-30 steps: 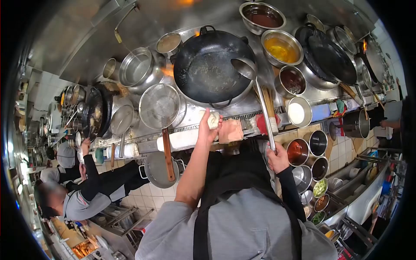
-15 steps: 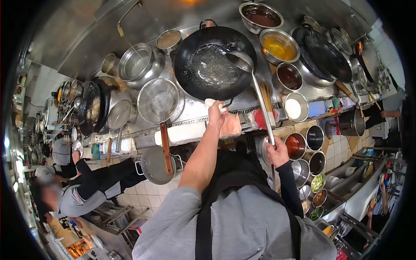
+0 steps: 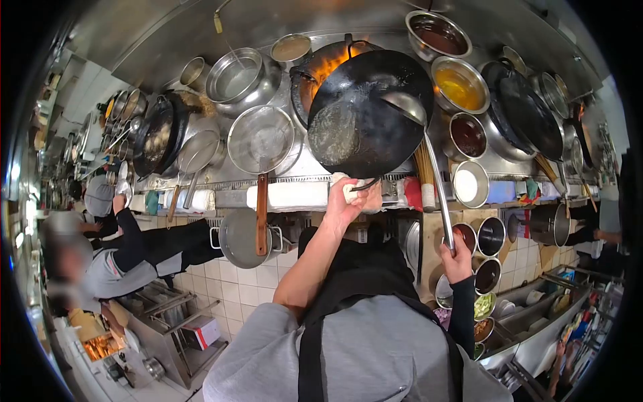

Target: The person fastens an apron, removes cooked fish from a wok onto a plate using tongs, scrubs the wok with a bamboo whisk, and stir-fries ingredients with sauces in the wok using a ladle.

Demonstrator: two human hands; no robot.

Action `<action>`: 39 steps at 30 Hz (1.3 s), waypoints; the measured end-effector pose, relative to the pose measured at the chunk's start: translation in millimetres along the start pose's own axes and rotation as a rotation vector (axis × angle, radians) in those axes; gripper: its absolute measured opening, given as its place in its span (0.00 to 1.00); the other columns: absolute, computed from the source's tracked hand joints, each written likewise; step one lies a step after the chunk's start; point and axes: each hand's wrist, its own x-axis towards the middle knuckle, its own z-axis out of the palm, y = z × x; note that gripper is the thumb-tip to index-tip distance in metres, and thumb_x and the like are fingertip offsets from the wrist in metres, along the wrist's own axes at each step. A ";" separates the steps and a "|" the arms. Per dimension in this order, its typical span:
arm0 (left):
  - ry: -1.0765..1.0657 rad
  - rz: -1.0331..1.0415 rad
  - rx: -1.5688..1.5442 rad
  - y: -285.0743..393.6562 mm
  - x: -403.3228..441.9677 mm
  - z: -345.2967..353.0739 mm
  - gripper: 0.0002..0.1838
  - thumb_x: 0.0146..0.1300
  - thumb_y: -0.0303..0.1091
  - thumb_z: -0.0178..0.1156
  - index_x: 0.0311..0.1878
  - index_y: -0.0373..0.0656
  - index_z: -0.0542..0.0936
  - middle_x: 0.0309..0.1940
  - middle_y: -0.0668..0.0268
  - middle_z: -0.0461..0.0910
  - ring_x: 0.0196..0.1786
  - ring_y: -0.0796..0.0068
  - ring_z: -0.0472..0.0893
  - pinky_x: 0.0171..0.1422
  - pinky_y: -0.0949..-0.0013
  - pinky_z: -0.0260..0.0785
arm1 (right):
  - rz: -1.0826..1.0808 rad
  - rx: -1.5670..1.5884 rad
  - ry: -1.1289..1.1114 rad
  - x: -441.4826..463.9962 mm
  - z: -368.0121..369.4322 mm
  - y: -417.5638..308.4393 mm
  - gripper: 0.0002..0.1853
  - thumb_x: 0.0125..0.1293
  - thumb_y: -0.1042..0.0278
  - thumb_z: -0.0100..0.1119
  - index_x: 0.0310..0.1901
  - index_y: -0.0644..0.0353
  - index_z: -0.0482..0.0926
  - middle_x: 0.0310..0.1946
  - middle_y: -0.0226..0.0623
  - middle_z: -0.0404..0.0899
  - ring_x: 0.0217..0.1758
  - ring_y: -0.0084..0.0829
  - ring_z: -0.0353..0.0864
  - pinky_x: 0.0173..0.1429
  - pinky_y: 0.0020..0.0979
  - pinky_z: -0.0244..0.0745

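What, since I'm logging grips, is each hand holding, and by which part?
Left hand: the wok, by its near handle, through a cloth. Right hand: the ladle, far down its long handle.

I count one wok (image 3: 355, 127) above the flames, one ladle (image 3: 406, 104) and two long-handled strainers, a wooden-handled one (image 3: 260, 139) and a smaller one (image 3: 199, 149) farther left. By the wok stand two wide bowls, one of dark liquid (image 3: 440, 35) and one of yellow (image 3: 461, 84). Lower down there is one container of white contents (image 3: 471, 184), one bundled-stick brush (image 3: 424, 175) and one large two-handled pot (image 3: 242, 238).
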 end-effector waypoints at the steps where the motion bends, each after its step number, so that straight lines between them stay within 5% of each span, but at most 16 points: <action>1: -0.019 0.015 0.005 -2.3 0.1 -8.6 0.14 0.64 0.30 0.59 0.47 0.29 0.75 0.34 0.58 0.75 0.29 0.72 0.72 0.22 0.76 0.59 | 0.064 -0.011 -0.023 -1.2 -5.1 3.3 0.14 0.69 0.74 0.65 0.55 0.62 0.79 0.23 0.27 0.70 0.24 0.20 0.70 0.30 0.30 0.66; 6: -0.130 0.012 0.061 -13.2 15.1 -64.9 0.17 0.65 0.33 0.59 0.52 0.30 0.75 0.40 0.56 0.79 0.29 0.75 0.71 0.23 0.78 0.59 | -0.096 -0.181 -0.004 4.5 -15.7 -8.6 0.16 0.70 0.73 0.65 0.57 0.62 0.79 0.23 0.35 0.75 0.22 0.30 0.74 0.32 0.33 0.72; 7: -0.109 0.030 0.040 -17.3 14.0 -62.2 0.15 0.65 0.33 0.58 0.48 0.30 0.76 0.33 0.58 0.77 0.26 0.74 0.71 0.22 0.77 0.58 | -0.113 -0.190 -0.004 5.9 -17.0 -11.4 0.16 0.70 0.72 0.66 0.58 0.62 0.79 0.23 0.35 0.75 0.22 0.31 0.74 0.32 0.34 0.72; 14: -0.113 -0.094 0.084 -1.7 3.9 -75.4 0.21 0.66 0.39 0.57 0.53 0.30 0.76 0.27 0.63 0.73 0.23 0.78 0.69 0.21 0.78 0.58 | -0.163 -0.242 -0.062 11.1 -24.2 -59.3 0.19 0.70 0.72 0.65 0.61 0.63 0.78 0.33 0.42 0.82 0.29 0.37 0.82 0.36 0.35 0.76; 21: -0.332 -0.277 0.170 32.7 -6.7 -104.8 0.22 0.65 0.39 0.57 0.50 0.25 0.74 0.26 0.58 0.72 0.19 0.78 0.68 0.18 0.77 0.58 | -0.262 -0.367 -0.081 -2.5 -11.9 -128.3 0.20 0.70 0.73 0.64 0.62 0.64 0.77 0.35 0.46 0.84 0.34 0.47 0.86 0.42 0.38 0.78; 26: -0.375 -0.451 0.201 55.9 -13.8 -104.1 0.22 0.68 0.40 0.56 0.49 0.23 0.74 0.25 0.58 0.73 0.19 0.76 0.69 0.18 0.75 0.59 | -0.308 -0.422 -0.012 -5.1 10.6 -138.5 0.19 0.71 0.73 0.64 0.62 0.66 0.77 0.36 0.47 0.84 0.34 0.46 0.85 0.42 0.38 0.78; 28: -0.290 -0.320 0.163 54.6 -11.9 -93.4 0.21 0.70 0.39 0.55 0.53 0.26 0.76 0.30 0.56 0.77 0.24 0.75 0.73 0.22 0.75 0.62 | -0.258 -0.460 0.071 -0.9 25.6 -134.8 0.18 0.72 0.73 0.63 0.61 0.66 0.77 0.36 0.47 0.83 0.35 0.44 0.85 0.42 0.38 0.78; 33: -0.094 -0.011 0.158 63.6 13.9 -41.9 0.14 0.68 0.34 0.60 0.48 0.32 0.79 0.34 0.56 0.82 0.29 0.70 0.79 0.23 0.74 0.61 | -0.113 -0.151 0.066 52.7 87.4 -104.5 0.11 0.73 0.74 0.59 0.54 0.63 0.77 0.28 0.27 0.74 0.26 0.20 0.69 0.30 0.27 0.65; 35: -0.019 0.108 0.237 70.2 17.9 -17.6 0.08 0.66 0.31 0.63 0.41 0.37 0.79 0.33 0.59 0.83 0.28 0.70 0.81 0.21 0.75 0.61 | 0.252 0.277 -0.087 85.3 121.2 -151.9 0.15 0.75 0.76 0.55 0.61 0.60 0.74 0.25 0.26 0.71 0.15 0.16 0.61 0.16 0.24 0.55; 39: 0.118 0.125 0.373 74.9 77.6 -28.2 0.04 0.69 0.33 0.59 0.43 0.46 0.80 0.32 0.62 0.82 0.22 0.71 0.79 0.16 0.73 0.60 | 0.351 0.952 -0.488 161.7 190.5 -196.1 0.18 0.83 0.65 0.50 0.67 0.61 0.73 0.27 0.25 0.67 0.17 0.14 0.58 0.16 0.19 0.49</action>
